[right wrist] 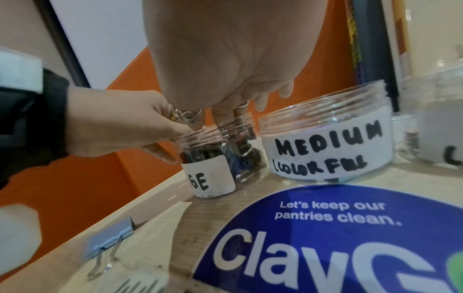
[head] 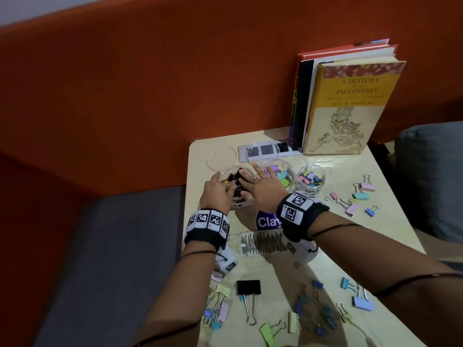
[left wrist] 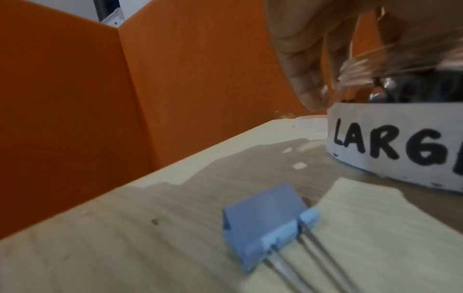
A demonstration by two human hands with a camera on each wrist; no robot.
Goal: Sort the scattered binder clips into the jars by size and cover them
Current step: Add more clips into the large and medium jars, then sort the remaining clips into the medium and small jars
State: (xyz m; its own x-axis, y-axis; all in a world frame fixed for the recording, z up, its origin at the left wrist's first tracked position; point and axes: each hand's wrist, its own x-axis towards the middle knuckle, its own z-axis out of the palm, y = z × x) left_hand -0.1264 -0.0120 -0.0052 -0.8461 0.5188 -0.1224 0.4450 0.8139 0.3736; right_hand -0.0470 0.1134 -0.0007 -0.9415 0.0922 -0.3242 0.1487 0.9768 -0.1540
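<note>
The clear jar labelled LARGE [head: 238, 204] [left wrist: 391, 142] [right wrist: 213, 172] stands at the table's left, with black binder clips [head: 236, 175] heaped above its rim. My left hand [head: 220, 187] [right wrist: 120, 128] grips the jar's rim and side. My right hand [head: 260, 189] [right wrist: 233, 59] is over the jar's mouth, fingers spread and straight, pressing down on the black clips. The MEDIUM jar [head: 281, 175] [right wrist: 325, 146] and the small jar [head: 310, 179] hold coloured clips. Both stand open to the right. Two clear lids [head: 221, 157] [head: 263, 151] lie behind the jars.
A loose large black clip [head: 248, 287] lies near the front, among several pastel clips [head: 313, 309]. More pastel clips [head: 355, 199] lie at the right. A blue clip [left wrist: 265, 224] [right wrist: 105, 243] sits near the left table edge. Books [head: 350, 101] stand at the back.
</note>
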